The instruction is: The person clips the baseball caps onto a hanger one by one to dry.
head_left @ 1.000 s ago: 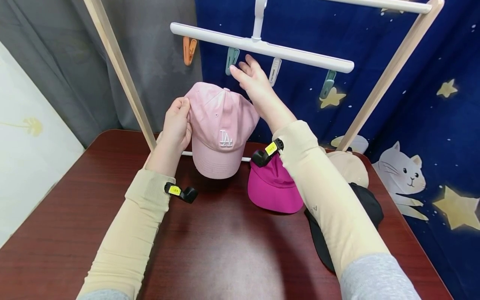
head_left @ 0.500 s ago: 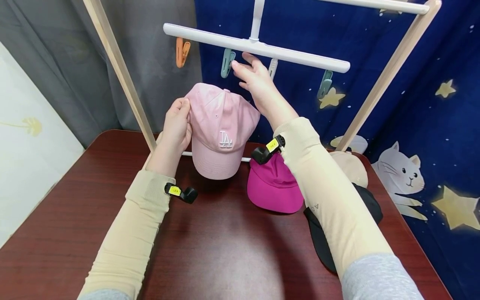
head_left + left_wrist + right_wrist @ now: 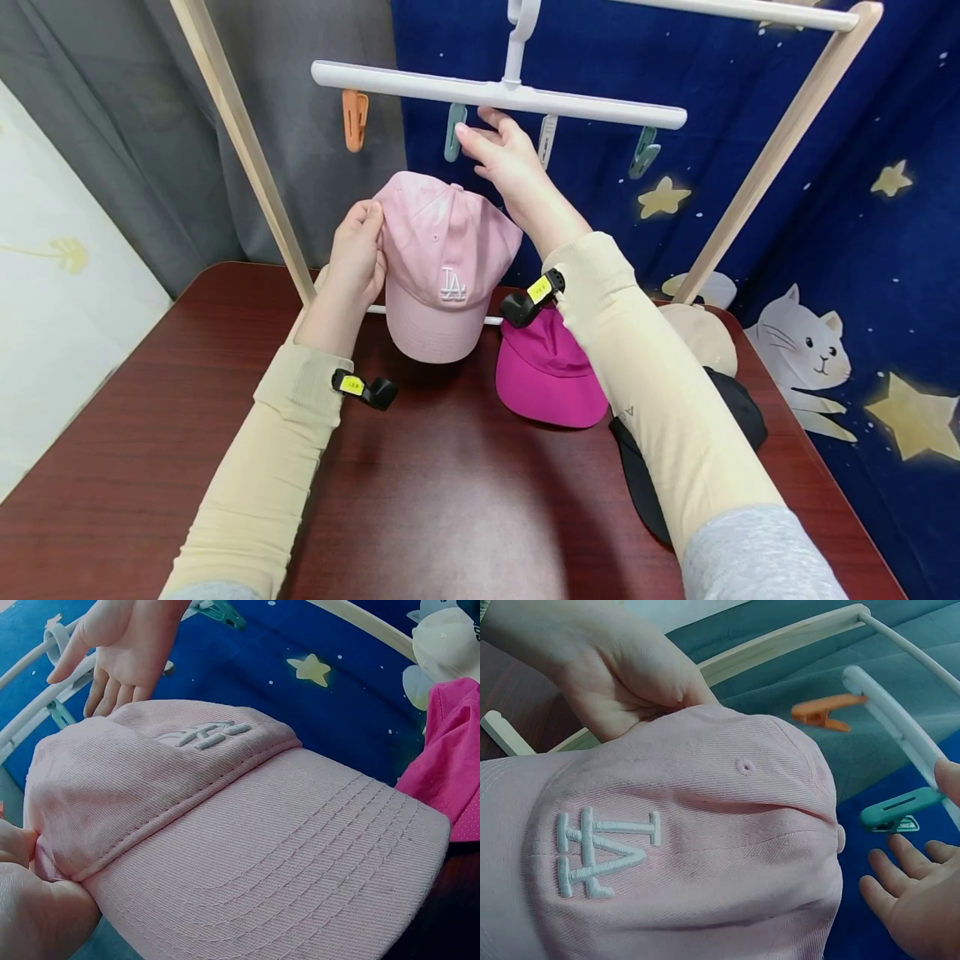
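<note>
Left hand pinches the pink cap at its side edge, brim down, above the desk and below the hanger; right hand is raised, fingers apart, its thumb at the middle teal clip. Whether the thumb presses the clip, I cannot tell. The cap hangs just under that clip, apart from it. Along the hanger are an orange clip, a white clip, partly behind the right hand, and another teal clip. The pink cap blocks part of the low bar of the wooden rack. On the desk, the magenta cap is partly covered by the right wrist camera and sleeve. That sleeve also crosses the beige cap and black cap, side by side near the desk's right edge. Behind are a grey curtain and a blue curtain with stars and a cat.
</note>
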Motion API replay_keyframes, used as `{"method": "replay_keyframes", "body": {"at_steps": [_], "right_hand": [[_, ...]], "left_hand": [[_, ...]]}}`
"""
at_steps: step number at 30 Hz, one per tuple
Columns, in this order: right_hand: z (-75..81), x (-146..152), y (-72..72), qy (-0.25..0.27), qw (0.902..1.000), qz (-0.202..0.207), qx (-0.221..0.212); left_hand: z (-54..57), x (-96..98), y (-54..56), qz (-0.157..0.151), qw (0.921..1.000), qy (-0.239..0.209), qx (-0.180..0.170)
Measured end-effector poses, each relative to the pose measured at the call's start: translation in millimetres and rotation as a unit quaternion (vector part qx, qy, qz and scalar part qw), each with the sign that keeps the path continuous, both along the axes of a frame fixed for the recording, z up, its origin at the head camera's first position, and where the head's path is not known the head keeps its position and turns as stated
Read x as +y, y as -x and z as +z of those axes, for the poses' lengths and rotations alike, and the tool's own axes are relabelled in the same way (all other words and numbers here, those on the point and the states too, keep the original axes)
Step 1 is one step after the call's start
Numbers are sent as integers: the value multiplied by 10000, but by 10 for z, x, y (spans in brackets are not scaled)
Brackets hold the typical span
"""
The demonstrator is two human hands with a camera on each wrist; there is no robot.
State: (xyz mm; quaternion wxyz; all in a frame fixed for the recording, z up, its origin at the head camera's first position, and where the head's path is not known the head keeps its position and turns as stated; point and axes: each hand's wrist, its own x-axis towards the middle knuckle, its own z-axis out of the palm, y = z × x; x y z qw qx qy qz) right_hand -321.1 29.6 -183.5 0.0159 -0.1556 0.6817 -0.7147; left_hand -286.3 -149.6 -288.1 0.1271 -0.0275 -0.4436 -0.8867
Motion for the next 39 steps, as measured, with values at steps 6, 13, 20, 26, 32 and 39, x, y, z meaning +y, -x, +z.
{"method": "replay_keyframes", "body": {"at_steps": [6,13,20,26,32,39], "right_hand": [[38,-20,1,-227,9995,-172,-158],[98,-54,-14,-694,9972,-261,-72],[122,-73,-44,-795,9962,-345,-103],[118,-70,-42,-851,9957,-354,-68],[95,-83,-26,-583,9977,-339,20],[86,-105,-25,-191,9993,-304,-70]], "left_hand": [[0,2,-2,-70,10000,21,19],[-11,-8,-23,-5,10000,23,-52],[-13,8,-15,-32,10000,-49,-11],[-14,21,-23,-18,10000,26,8],[0,44,-20,-72,10000,8,66],[15,56,-29,-113,9999,126,-27]]}}
